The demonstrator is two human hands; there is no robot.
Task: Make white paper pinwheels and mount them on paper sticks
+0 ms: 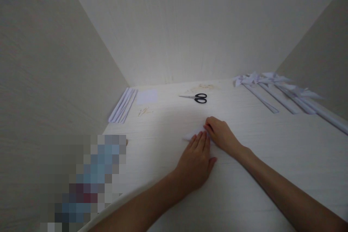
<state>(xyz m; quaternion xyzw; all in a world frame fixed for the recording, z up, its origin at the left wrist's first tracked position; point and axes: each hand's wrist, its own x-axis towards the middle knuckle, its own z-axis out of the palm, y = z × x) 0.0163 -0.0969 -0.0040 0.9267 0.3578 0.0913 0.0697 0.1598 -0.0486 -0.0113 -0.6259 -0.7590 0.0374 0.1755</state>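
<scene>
My left hand (196,160) lies flat, fingers stretched out together, pressing on a small piece of white paper (190,136) on the white table (163,141). My right hand (221,134) rests just to the right of it, fingers curled, with the fingertips pinching or pressing the paper's edge. Most of the paper is hidden under both hands. A pair of black-handled scissors (196,98) lies farther back, beyond my hands, blades pointing left.
A stack of folded white paper strips (123,105) lies at the back left beside a pale square sheet (147,96). Several long paper strips and folded shapes (280,94) lie at the back right. Walls close in the table at left, back and right.
</scene>
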